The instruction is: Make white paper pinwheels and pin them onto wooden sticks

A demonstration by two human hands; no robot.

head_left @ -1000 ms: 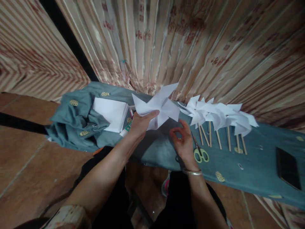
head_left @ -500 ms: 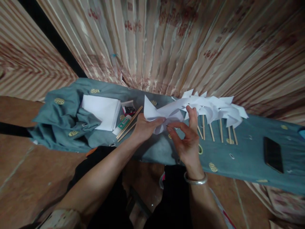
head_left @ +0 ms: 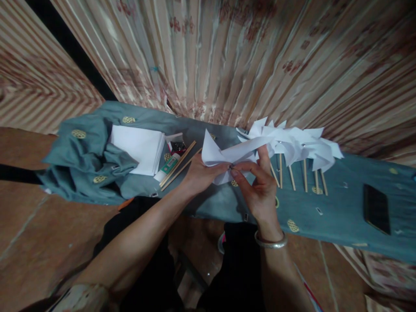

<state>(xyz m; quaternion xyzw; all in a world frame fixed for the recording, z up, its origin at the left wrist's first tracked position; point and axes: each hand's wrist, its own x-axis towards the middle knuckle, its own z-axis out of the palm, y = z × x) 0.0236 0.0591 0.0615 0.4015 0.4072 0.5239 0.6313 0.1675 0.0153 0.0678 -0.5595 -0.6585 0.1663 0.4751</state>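
Note:
Folded white paper in the shape of a pinwheel (head_left: 240, 152) is held above the cloth, its pointed corners sticking up. My left hand (head_left: 202, 174) grips it from the left, thumb along its near side. At its middle, the thumb and forefinger of my right hand (head_left: 260, 185) pinch a small dark metal pin (head_left: 230, 166), close to my left thumb tip. The other right fingers are raised against the paper's right side. Whether the pin passes through the paper, I cannot tell. Just right of my hands lie finished-looking paper pinwheels (head_left: 303, 145) on wooden sticks, overlapping in a row.
A green cloth (head_left: 341, 208) covers the narrow table. On its left are a stack of white paper squares (head_left: 138, 149), a small box of dark metal pins (head_left: 176, 146), a glue tube (head_left: 167, 167) and wooden sticks (head_left: 178, 164). A phone (head_left: 376, 209) lies right. Behind hangs a pleated curtain (head_left: 201, 65).
My right thumb and forefinger have come in to the pinwheel's middle with the pin, meeting my left thumb. The view has shifted slightly.

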